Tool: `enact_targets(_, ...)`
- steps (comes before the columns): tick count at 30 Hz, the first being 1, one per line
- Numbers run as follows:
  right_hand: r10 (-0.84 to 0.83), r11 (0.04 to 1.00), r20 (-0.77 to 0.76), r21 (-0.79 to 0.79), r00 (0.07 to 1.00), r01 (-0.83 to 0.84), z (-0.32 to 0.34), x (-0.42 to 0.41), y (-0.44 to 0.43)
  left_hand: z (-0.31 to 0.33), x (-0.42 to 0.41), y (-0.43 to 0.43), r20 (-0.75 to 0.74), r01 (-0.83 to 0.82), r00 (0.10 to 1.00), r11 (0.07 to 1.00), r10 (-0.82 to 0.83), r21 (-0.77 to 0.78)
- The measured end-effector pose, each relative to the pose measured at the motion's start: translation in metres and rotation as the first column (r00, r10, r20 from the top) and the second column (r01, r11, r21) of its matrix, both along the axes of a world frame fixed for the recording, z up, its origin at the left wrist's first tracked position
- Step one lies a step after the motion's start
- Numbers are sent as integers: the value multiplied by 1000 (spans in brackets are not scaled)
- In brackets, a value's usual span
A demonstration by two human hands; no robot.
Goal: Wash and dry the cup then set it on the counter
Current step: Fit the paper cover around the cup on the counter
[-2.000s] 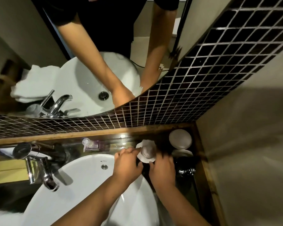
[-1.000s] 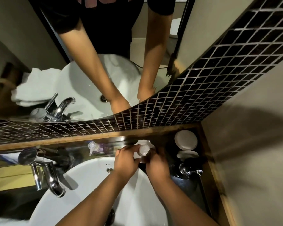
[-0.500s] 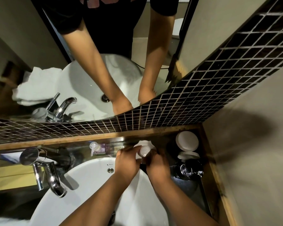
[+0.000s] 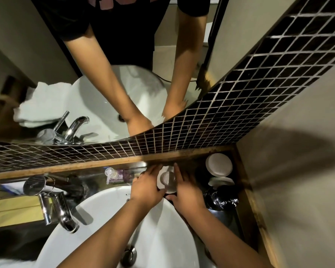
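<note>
we hold the clear cup (image 4: 168, 180) between both hands above a white paper mat (image 4: 160, 177) on the dark counter (image 4: 223, 216) behind the basin (image 4: 104, 211). left hand (image 4: 146, 187) and right hand (image 4: 185, 192) cup its sides, fingers pressed together, probably steadying it for set-down.

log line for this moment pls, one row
stage: setting cup down | cup: clear, at back counter on white paper | left hand: on cup | right hand: on cup | faucet: no water seen
</note>
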State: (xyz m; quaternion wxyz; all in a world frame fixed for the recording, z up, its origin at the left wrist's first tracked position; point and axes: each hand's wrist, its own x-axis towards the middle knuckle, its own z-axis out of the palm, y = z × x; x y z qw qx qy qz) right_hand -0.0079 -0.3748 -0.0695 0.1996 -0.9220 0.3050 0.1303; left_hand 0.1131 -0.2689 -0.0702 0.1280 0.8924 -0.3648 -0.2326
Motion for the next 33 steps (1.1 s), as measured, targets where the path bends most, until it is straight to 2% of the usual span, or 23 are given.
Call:
enact_targets(4,54,996,-74,-69,996,-59,-1,4,2,7,-2,-5,-29,13,1000,995,-11,97)
enact_targets(6,29,989,-28,-141,999,-32,-6,5,3,8,-5,-6,-23,6,1000,993,-4,117)
enact_targets(11,68,979,30,-193,997,-61,-27,3,7,7,-11,-8,4,-2,1000,988,1,155)
enact_targets(20,67,992,-28,-109,997,-70,-28,0,1,8,-12,-5,-45,-28,998,991,34,134)
enact_targets(29,67,990,-62,-121,996,-74,-32,-3,1,5,-16,-3,-58,-13,998,991,21,137)
enact_targets(33,122,979,-59,-156,991,-130,-36,-7,-5,4,-19,-4,-50,-23,998,991,29,128)
